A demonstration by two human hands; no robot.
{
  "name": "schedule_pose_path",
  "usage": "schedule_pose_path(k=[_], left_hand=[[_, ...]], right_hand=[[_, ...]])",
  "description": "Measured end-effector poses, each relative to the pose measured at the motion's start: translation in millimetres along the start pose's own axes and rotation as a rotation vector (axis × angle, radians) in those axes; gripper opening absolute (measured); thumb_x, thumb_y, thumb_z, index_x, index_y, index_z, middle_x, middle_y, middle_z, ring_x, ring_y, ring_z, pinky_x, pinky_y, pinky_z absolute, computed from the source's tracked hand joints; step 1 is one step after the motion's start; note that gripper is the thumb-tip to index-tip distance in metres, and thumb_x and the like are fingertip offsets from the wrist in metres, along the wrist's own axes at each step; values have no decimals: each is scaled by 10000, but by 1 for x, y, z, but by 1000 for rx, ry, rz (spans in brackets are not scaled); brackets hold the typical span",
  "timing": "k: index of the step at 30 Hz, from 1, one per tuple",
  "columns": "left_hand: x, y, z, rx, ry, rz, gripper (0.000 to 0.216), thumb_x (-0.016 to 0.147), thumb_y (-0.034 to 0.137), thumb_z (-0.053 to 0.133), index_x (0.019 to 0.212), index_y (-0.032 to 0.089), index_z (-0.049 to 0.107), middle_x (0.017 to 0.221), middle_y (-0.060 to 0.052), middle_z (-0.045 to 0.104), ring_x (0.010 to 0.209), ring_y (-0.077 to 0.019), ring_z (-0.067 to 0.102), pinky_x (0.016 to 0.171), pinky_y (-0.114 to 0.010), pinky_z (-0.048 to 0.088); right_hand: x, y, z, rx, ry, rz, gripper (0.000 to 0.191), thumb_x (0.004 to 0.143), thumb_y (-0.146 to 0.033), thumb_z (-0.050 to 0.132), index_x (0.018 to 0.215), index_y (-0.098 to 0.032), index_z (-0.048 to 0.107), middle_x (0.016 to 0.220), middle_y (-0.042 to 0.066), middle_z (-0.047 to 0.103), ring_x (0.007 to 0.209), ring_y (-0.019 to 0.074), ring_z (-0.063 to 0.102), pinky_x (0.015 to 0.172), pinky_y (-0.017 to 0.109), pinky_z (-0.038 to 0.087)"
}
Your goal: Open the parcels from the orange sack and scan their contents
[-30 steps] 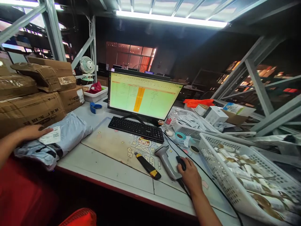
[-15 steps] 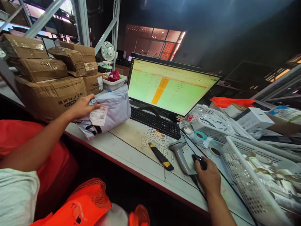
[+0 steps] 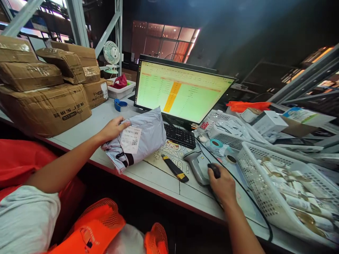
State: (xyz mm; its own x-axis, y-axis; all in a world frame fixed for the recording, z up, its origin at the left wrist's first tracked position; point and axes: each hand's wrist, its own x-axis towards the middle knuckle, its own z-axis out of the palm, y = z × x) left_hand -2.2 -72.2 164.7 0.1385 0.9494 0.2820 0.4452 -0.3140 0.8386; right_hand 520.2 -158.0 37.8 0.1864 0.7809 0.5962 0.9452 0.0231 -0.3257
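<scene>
My left hand grips the near-left end of a pale grey plastic mailer bag, which bears a white barcode label. The bag is tilted over the desk and covers the left part of the black keyboard. My right hand is wrapped over a black computer mouse. Just left of the mouse lies a grey barcode scanner. A black and yellow box cutter rests on the desk between the bag and the scanner. A lit monitor shows a table with an orange column.
Cardboard boxes are stacked at the left. A blue tape dispenser, a small basket and a fan stand behind the bag. At the right, a white perforated basket holds several small tubes.
My left hand has carried the mailer bag rightward, in front of the keyboard's left part. The camera view has shifted somewhat. My right hand stays on the mouse.
</scene>
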Motion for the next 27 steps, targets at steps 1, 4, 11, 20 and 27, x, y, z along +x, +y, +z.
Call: schedule_pose_path(k=[1,4,11,20,27], left_hand=[[-1,-2,9,-59,2,-21,494,785,673,610,851,184,585,772,-7,600,730,-186,536,642,-283,400],[-9,-8,33,-246,18,-92,500,706,652,707,843,187,586,756,-6,617,711,-191,562,633,-284,420],[-23,-30,63,-317,-5,-113,517,737,694,689,761,189,577,695,22,561,655,-164,527,601,-271,418],[-47,-57,42,-192,196,-142,533,767,718,672,838,191,639,743,-31,681,672,-223,621,617,-316,474],[-73,-22,9,607,-17,751,51,913,243,621,868,242,644,835,-23,713,777,-210,655,716,-325,446]], right_hand=[[-3,-8,1,15,-35,35,504,879,-510,490,1165,-140,678,1080,169,746,936,301,706,903,449,545],[-11,-31,5,53,-157,109,520,909,-514,466,1226,-149,658,1030,143,759,784,257,715,788,402,557],[-7,-63,12,-125,-325,131,518,965,-434,439,1357,-123,579,1232,192,714,1090,338,700,911,443,534],[9,-81,6,-150,-256,143,521,984,-372,454,1394,-66,550,1324,220,652,1223,351,619,1019,468,487],[-7,-127,17,47,-561,-70,533,934,-383,587,1410,-142,570,1340,167,655,1185,312,636,1030,446,496]])
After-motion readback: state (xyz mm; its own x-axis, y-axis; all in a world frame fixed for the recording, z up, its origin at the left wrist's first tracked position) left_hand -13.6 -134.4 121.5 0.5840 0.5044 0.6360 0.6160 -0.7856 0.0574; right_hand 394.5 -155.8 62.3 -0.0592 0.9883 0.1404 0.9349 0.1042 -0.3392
